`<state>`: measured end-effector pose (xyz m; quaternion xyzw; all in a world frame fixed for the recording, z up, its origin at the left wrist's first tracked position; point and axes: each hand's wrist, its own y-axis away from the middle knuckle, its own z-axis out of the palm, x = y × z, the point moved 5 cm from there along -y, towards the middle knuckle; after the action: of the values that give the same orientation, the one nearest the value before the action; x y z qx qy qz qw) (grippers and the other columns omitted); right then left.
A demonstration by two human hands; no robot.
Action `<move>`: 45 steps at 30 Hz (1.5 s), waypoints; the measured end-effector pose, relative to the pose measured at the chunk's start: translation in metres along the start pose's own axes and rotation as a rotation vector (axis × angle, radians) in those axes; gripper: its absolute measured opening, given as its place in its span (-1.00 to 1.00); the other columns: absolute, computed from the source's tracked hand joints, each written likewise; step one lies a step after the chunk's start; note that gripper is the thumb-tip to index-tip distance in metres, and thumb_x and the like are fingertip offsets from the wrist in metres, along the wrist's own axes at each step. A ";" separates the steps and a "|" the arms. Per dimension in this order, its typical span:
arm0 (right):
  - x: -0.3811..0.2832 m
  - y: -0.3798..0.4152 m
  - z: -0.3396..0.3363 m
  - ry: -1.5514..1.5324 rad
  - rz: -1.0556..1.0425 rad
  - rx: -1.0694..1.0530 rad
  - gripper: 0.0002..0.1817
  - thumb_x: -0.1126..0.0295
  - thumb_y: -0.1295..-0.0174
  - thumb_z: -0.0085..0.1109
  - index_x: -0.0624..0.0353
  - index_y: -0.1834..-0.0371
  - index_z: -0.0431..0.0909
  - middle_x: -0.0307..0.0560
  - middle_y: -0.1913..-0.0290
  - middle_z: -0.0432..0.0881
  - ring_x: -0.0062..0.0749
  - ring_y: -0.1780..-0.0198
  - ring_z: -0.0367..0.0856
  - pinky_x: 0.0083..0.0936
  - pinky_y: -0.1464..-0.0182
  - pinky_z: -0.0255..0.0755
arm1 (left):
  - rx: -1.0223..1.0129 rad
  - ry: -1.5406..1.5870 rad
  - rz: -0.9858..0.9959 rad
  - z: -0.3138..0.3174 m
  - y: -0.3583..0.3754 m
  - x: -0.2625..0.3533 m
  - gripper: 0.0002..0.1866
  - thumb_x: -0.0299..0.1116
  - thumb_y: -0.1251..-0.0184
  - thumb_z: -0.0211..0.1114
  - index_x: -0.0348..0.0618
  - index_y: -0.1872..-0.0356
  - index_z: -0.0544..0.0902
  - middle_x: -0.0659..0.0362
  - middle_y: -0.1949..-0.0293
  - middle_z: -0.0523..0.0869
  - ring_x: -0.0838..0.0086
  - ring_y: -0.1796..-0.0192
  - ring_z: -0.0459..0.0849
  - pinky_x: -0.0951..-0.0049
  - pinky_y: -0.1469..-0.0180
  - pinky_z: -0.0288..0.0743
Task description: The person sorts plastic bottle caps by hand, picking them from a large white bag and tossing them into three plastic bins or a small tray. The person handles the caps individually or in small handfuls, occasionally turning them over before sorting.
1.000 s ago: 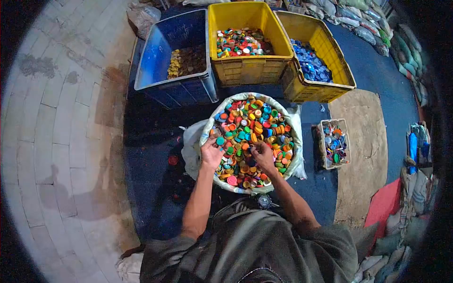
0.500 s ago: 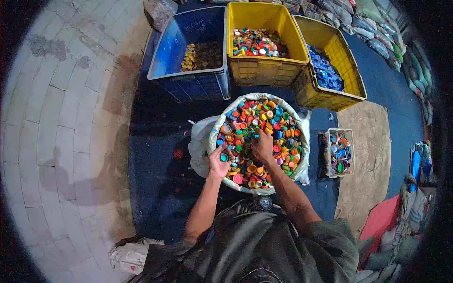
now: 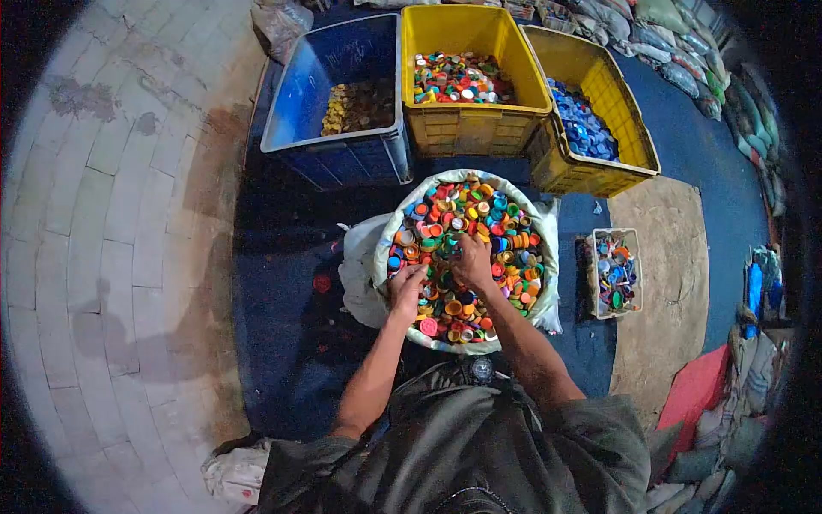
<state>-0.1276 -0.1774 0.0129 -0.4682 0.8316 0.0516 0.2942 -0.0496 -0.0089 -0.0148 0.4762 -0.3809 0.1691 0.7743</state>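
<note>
A round sack with a rolled whitish rim (image 3: 382, 257) stands in front of me, full of colourful bottle caps (image 3: 454, 307). Over the left part of the caps is my left hand (image 3: 408, 289), its fingers curled inward; what they hold, if anything, is hidden. My right hand (image 3: 473, 264) reaches down into the middle of the heap, knuckles up, fingers bent and pressed among the caps. Its fingertips are hidden, so a cap in them cannot be made out.
Behind the sack stand a blue bin (image 3: 334, 141), a yellow bin (image 3: 475, 124) of mixed caps and another yellow bin (image 3: 591, 176) of blue caps. Right of the sack, a small white basket (image 3: 616, 315) holds caps, beside a brown mat (image 3: 672, 283). Filled bags (image 3: 676, 73) line the far right.
My left hand has closed its fingers and turned inward; the teal cap seen at it before no longer shows. My right hand has shifted slightly within the heap. The whole view has moved a little.
</note>
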 end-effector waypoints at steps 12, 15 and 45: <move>0.032 0.068 -0.038 -1.742 0.672 -0.020 -0.67 0.42 -0.17 0.20 0.17 -0.01 0.48 -0.23 0.24 0.54 -0.47 0.22 0.56 -0.46 0.12 0.52 | -0.046 -1.023 0.735 0.042 -0.035 0.014 -0.55 -0.38 -0.18 0.34 -0.24 -0.06 0.41 -0.10 0.07 0.60 -0.01 0.01 0.57 0.11 0.05 0.48; 0.040 0.089 -0.038 -1.886 0.771 0.018 -0.73 0.28 -0.17 0.12 0.15 0.11 0.54 -0.17 0.22 0.57 -0.36 0.19 0.59 -0.28 0.07 0.51 | -0.065 -1.220 0.655 0.057 -0.032 0.022 -0.52 -0.33 -0.22 0.31 -0.25 -0.11 0.36 -0.12 0.08 0.60 -0.03 0.02 0.57 0.08 0.06 0.48; 0.011 0.054 -0.024 -1.791 0.928 0.056 -0.88 0.35 -0.17 0.14 0.01 0.26 0.44 -0.38 0.40 0.44 -0.60 0.36 0.40 -0.54 0.32 0.30 | 0.013 -1.369 0.475 0.076 -0.035 0.025 -0.29 -0.25 -0.16 0.38 -0.25 -0.24 0.19 -0.12 0.32 0.66 -0.07 0.21 0.66 0.01 0.23 0.49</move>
<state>-0.1859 -0.1641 0.0166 0.1198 0.4054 0.4741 0.7723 -0.0443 -0.0944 0.0026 0.3840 -0.8727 -0.0011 0.3016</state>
